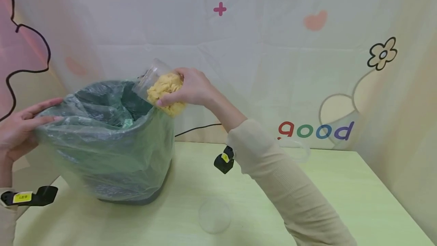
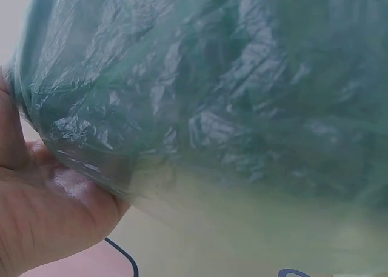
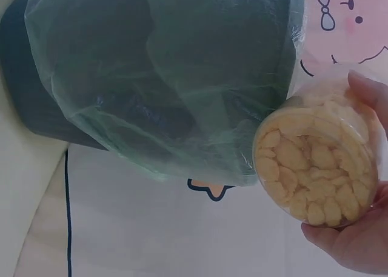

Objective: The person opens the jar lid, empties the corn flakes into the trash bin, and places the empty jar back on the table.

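A bin (image 1: pixel 136 200) lined with a translucent green bin bag (image 1: pixel 116 155) stands at the left of the table. My left hand (image 1: pixel 24 130) grips its lined rim at the left side. In the left wrist view, the palm (image 2: pixel 60 210) lies against the bag's outside. My right hand (image 1: pixel 191 88) holds a clear plastic jar (image 1: pixel 150 77) at the bin's right rim. The jar is tilted, its mouth end up and to the left over the bin. Pale yellow lumpy pieces (image 1: pixel 167 86) fill its lower part; in the right wrist view they show through the round base (image 3: pixel 315 174).
A clear round disc, like a lid (image 1: pixel 214 215), lies on the pale table (image 1: pixel 259 215) near the front. Another clear round piece (image 1: pixel 302 151) is at the back, partly behind my right sleeve. A printed cloth (image 1: pixel 252 67) hangs behind the table.
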Tool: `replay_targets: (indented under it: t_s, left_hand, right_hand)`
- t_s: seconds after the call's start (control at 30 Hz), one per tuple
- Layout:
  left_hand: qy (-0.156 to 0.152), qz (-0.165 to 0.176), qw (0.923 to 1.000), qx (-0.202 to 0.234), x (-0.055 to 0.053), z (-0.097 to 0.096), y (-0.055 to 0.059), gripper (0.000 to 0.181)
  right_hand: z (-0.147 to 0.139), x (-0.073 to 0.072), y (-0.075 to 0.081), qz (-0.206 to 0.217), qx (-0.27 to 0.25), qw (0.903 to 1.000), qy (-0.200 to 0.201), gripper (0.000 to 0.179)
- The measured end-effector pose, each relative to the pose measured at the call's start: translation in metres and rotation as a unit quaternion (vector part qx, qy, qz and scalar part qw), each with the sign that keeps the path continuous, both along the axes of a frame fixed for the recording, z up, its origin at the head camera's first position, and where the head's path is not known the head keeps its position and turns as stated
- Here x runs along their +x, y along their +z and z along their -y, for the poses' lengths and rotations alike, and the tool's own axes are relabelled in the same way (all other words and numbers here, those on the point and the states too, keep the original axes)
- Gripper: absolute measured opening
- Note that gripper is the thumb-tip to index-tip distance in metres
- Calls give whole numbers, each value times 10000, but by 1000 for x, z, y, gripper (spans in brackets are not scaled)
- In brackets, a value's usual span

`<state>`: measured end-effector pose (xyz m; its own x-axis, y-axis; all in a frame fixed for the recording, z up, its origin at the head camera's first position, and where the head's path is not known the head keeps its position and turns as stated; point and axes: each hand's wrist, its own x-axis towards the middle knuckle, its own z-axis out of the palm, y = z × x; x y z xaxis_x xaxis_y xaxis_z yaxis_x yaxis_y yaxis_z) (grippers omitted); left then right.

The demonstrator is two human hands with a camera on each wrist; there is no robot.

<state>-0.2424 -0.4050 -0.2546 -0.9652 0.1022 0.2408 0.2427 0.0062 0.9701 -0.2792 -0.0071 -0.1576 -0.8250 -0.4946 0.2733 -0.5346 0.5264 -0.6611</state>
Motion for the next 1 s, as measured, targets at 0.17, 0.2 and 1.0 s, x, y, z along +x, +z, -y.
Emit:
replay_targets:
  t_s: [0.17,0.2,1.0]
  left_hand:
    - [-71,-71,9999,120,1,0,0,47]
    - [-76,-90,9999,121,1,0,-1,47]
    - [16,-37,9998,173,1,-3,-1,47]
  right_hand:
    - [5,1,7,-146,480,9987,-72,50]
    - [6,2,9,-189,562,9982,-88,50]
    - [21,9,27,-407,1455,9883,-205,46]
